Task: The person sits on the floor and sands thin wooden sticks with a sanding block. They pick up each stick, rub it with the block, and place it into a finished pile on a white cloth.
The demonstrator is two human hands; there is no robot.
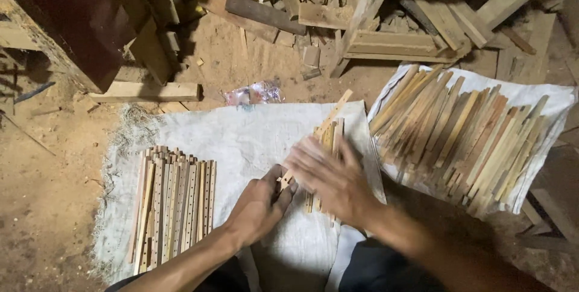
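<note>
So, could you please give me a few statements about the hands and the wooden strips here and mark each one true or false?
1. The left hand grips the near end of a notched wooden strip. True.
2. The stack of perforated strips lies right of both hands. False: it lies to their left.
3. The right hand is blurred, above a small bundle of strips. True.
4. The pile of plain slats rests on bare floor. False: it rests on a white sack.
5. Scrap timber is heaped beyond the sacks. True.
</note>
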